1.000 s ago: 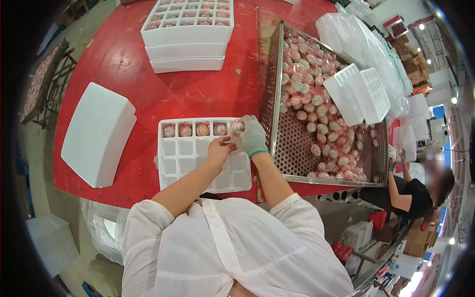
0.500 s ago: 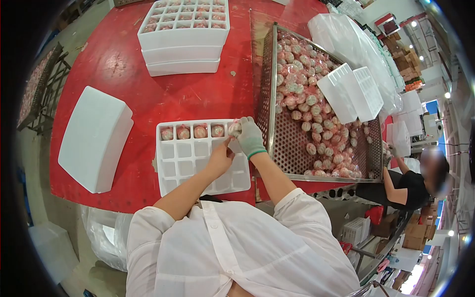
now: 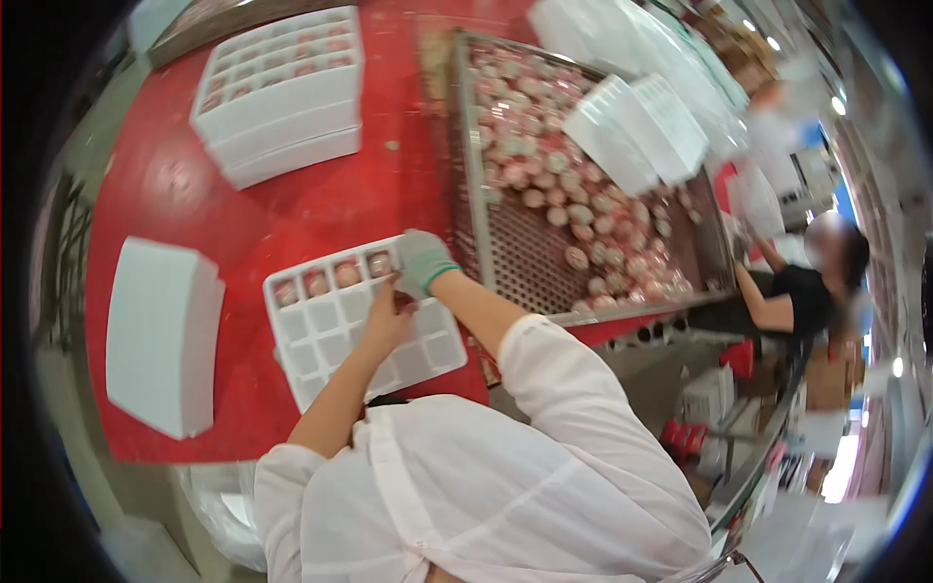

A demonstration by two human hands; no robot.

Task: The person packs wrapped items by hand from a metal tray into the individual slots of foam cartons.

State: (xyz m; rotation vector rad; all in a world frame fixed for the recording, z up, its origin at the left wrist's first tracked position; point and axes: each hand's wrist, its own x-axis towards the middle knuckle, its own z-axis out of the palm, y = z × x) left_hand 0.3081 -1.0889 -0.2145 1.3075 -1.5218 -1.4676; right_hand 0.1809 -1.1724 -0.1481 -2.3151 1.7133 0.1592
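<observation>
A white plastic tray (image 3: 313,342) with square compartments lies before me. Along its far row sit several pinkish-white balls (image 3: 347,273) in clear wrap. My right hand (image 3: 426,260), in a pale glove with a green cuff, curls over the far right corner compartment. The wrapped ball that showed in its fingers half a second earlier is hidden beneath it. My bare left hand (image 3: 389,316) hovers over the tray just nearer to me, index finger reaching toward that corner and thumb apart from it. Nothing shows in its fingers.
A perforated metal bin (image 3: 473,175) heaped with wrapped balls stands at right, white trays (image 3: 637,131) lying on it. Stacked filled trays (image 3: 282,117) stand at the back left of the red table (image 3: 175,185). White trays (image 3: 160,335) lie at left. A co-worker (image 3: 812,301) stands beyond the bin.
My view has turned and shifted, so the tray appears tilted and further left. My right hand now covers the corner compartment and the ball in it. My left index finger stays close by.
</observation>
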